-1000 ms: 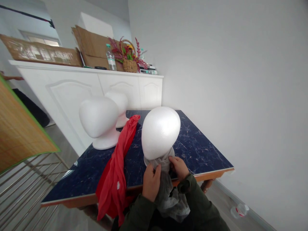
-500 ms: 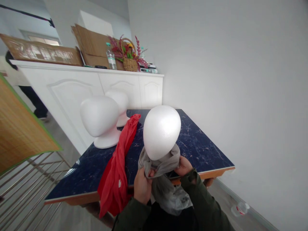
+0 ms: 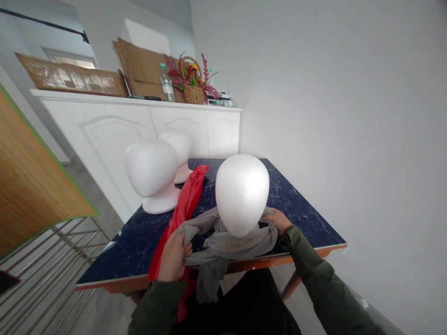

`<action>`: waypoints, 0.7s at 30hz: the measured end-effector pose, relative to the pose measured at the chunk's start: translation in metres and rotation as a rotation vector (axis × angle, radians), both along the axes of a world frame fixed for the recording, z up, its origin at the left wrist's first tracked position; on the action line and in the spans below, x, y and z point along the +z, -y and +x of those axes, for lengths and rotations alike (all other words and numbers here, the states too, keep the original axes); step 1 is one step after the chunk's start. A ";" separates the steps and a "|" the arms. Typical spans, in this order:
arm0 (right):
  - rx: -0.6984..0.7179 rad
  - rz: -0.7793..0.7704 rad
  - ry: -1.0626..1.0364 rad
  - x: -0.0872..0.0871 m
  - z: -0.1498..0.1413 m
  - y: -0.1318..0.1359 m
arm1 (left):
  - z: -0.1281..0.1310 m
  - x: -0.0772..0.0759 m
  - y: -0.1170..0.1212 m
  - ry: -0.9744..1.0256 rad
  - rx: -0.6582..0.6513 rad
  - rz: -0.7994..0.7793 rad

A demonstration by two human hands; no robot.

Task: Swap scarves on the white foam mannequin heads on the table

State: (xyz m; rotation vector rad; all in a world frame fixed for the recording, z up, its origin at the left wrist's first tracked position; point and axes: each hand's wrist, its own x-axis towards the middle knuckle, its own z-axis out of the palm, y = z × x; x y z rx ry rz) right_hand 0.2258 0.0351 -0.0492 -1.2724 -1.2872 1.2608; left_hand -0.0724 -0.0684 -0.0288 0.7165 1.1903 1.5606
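Note:
A grey scarf (image 3: 244, 246) loops loosely around the neck of a white foam mannequin head (image 3: 242, 193) at the table's near edge. My left hand (image 3: 172, 258) is closed on the scarf's left side, pulling the loop out wide. On the other side, my right hand (image 3: 278, 219) grips the scarf just right of the head. One end of the scarf hangs down over the table edge. Beside my left hand, a red scarf (image 3: 186, 200) lies stretched across the table, partly hidden behind that hand.
Two more white foam heads, a nearer one (image 3: 152, 167) and a farther one (image 3: 177, 144), stand at the left of the dark blue table (image 3: 300, 218). Behind is a white cabinet (image 3: 115, 135) bearing cardboard, a bottle and a flower basket (image 3: 193, 94). A metal rack (image 3: 59, 274) stands left.
My hands have moved apart, the left one leftward and the right one slightly up and right. The grey scarf's loop has widened around the head's neck. The view has shifted slightly.

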 end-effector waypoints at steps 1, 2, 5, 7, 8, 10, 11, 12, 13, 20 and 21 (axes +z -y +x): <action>-0.047 0.035 0.113 0.001 0.005 -0.006 | -0.008 0.004 -0.002 -0.055 0.007 -0.011; -0.093 0.071 0.226 0.003 0.010 -0.013 | -0.016 0.008 -0.004 -0.135 0.016 -0.026; -0.167 0.161 0.493 0.009 0.024 -0.030 | -0.045 0.024 -0.011 -0.593 0.036 -0.056; -0.153 0.217 0.628 0.015 0.030 -0.039 | -0.066 0.034 -0.018 -1.007 -0.005 -0.019; -0.129 0.244 0.683 0.018 0.031 -0.043 | -0.076 0.039 -0.022 -1.195 -0.046 0.008; -0.072 0.287 0.775 0.025 0.031 -0.048 | -0.096 0.046 -0.033 -1.490 -0.134 0.037; -0.047 0.299 0.812 0.028 0.030 -0.049 | -0.105 0.048 -0.039 -1.602 -0.170 0.027; -0.027 0.304 0.846 0.032 0.029 -0.050 | -0.113 0.051 -0.045 -1.695 -0.191 0.009; -0.010 0.305 0.874 0.035 0.027 -0.050 | -0.121 0.053 -0.051 -1.771 -0.196 -0.010; 0.031 0.316 0.959 0.044 0.016 -0.052 | -0.138 0.073 -0.073 -1.856 -0.097 -0.042; 0.035 0.330 0.957 0.044 0.016 -0.054 | -0.137 0.075 -0.075 -1.783 -0.086 -0.068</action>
